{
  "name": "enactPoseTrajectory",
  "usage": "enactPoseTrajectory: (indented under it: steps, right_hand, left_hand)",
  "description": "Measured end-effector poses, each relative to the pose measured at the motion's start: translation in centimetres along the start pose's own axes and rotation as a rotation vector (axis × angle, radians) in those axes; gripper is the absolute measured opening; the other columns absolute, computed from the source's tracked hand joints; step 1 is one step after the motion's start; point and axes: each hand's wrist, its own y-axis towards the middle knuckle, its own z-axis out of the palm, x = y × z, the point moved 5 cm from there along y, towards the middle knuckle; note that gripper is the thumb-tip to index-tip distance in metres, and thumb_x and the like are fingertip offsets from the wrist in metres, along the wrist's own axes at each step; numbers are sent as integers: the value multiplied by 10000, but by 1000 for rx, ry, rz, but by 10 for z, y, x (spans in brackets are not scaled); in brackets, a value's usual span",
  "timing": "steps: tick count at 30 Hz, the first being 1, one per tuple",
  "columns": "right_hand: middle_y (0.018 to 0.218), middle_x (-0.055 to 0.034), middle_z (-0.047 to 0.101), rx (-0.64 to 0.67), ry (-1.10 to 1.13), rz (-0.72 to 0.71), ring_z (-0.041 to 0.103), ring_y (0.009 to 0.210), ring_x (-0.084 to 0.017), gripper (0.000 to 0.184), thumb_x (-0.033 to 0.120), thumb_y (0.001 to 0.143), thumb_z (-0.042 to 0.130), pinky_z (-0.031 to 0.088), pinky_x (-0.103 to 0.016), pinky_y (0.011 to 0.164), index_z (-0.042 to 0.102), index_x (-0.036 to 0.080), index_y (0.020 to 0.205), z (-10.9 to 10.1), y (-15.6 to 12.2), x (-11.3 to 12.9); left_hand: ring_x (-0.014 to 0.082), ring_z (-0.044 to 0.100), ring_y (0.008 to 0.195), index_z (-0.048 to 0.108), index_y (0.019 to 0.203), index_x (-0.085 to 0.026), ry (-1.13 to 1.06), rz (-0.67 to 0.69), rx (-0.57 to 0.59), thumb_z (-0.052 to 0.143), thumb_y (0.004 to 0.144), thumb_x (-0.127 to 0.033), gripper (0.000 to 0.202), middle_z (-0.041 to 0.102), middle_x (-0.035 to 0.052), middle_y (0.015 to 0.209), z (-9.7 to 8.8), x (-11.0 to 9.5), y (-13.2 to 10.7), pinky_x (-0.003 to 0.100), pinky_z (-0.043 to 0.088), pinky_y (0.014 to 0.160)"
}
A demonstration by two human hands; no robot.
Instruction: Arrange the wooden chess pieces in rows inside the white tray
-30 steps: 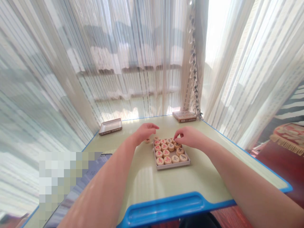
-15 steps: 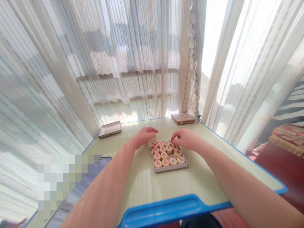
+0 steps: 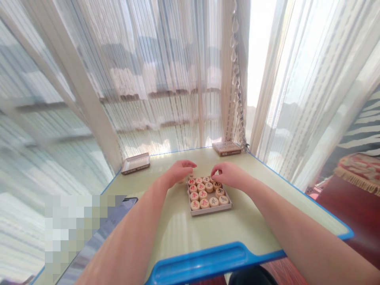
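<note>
A shallow open box [image 3: 211, 212] holds rows of round wooden xiangqi pieces [image 3: 204, 203] with red and black characters. One gap shows in its third row, right of the middle. At the box's far right corner my right hand [image 3: 227, 173] pinches a xiangqi piece, mostly hidden by the fingers. My left hand [image 3: 179, 172] hovers by the far left corner, fingers curved and apart from the thumb, holding nothing visible. Just under its thumb a loose piece [image 3: 191, 176] shows beyond the box edge. Another piece [image 3: 181, 181] lies partly hidden below that hand.
A box lid [image 3: 135, 163] lies at the table's far left, and a closed patterned box [image 3: 227, 148] at the far right. A tablet-like device [image 3: 118, 213], partly pixelated, rests at left. The pale table has a blue raised rim [image 3: 202, 259]. Sheer curtains [image 3: 166, 79] hang behind.
The view has shifted slightly. My right hand stays at the box's far right corner with its fingers in a pinch; my left hand keeps nearly the same pose.
</note>
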Motion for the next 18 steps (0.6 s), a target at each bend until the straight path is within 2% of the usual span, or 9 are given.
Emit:
enactPoseTrajectory:
  steps: [5,12,18]
  right_hand:
    - [642,1,591,-49,14,-14,508,598,-123,192,270,681,534,314,-217,500,689,226,784,-3,-2,2]
    - [705,-14,624,-105,-44,23,519,629,-132,203,260,712,498,307,-222,510,676,218,800,-6,0,-6]
    - [694,-14,623,-76,-52,-10,521,630,-134,206,267,699,511,314,-223,518,687,228,799,-2,1,-5]
  left_hand:
    - [198,534,925,625,970,-230,-14,25,2,529,655,-259,331,600,23,1086,-1,-1,0,247,421,604]
    - [210,533,911,619,982,-220,-4,4,4,523,640,-246,356,601,28,1084,0,2,2,262,425,608]
    - [224,535,993,597,1018,-235,-44,9,84,535,627,-252,397,544,42,1207,1,0,-2,304,444,722]
